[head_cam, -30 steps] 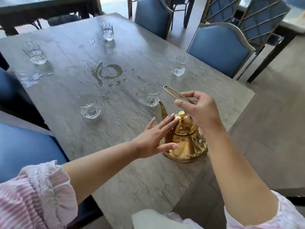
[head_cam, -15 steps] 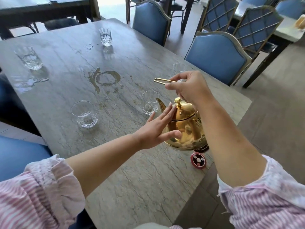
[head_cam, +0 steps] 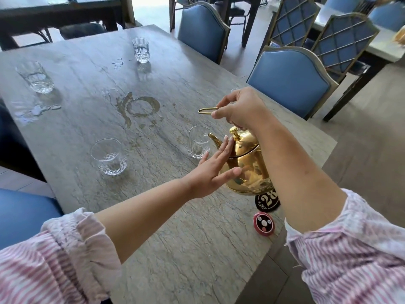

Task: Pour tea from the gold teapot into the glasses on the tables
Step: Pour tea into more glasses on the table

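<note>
Head view: right hand (head_cam: 238,108) grips gold teapot (head_cam: 247,165) handle, left hand (head_cam: 211,172) flat against its body, spout over nearest glass (head_cam: 198,141); no stream visible, glasses look nearly empty.

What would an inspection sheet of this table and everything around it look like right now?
Surface: grey stone table, with a brown ring stain and small wet patches.
Job's things: gold teapot lifted off the table, spout beside the nearest glass; three other glasses stand apart, all looking almost empty.
Clutter: black number disc under the teapot; round red call button near the table edge.
Grippers: right hand grips the teapot's handle; left hand rests open against the teapot's side.
Cables: nothing seen.
Surroundings: blue chairs, other tables behind.
</note>
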A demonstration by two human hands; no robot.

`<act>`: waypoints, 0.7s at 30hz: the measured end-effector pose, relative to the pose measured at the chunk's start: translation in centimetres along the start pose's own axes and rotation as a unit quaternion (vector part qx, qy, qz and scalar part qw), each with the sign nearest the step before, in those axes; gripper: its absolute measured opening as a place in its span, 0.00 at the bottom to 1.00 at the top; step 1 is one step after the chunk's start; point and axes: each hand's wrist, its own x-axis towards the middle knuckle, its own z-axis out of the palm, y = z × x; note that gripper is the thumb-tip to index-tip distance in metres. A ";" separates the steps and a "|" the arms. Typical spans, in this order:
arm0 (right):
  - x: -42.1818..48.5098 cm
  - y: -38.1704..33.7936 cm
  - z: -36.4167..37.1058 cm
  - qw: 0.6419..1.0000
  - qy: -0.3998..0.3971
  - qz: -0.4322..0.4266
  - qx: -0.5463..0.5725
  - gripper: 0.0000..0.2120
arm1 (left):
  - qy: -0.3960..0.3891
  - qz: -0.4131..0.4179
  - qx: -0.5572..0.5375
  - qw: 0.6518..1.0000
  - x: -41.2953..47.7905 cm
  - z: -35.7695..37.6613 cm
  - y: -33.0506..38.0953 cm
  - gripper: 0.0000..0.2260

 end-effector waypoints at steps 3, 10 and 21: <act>0.2 -0.3 0.0 1.000 -0.010 0.008 -0.007 0.10 | 0.003 0.001 -0.014 1.000 0.1 0.1 0.1 0.40; 0.1 -0.6 -0.1 0.999 -0.020 0.008 -0.030 0.10 | 0.000 0.000 -0.024 1.000 0.2 0.1 0.3 0.43; -0.1 -1.4 -0.4 0.998 -0.031 0.000 -0.063 0.10 | 0.010 0.005 -0.043 0.999 0.3 0.1 0.8 0.41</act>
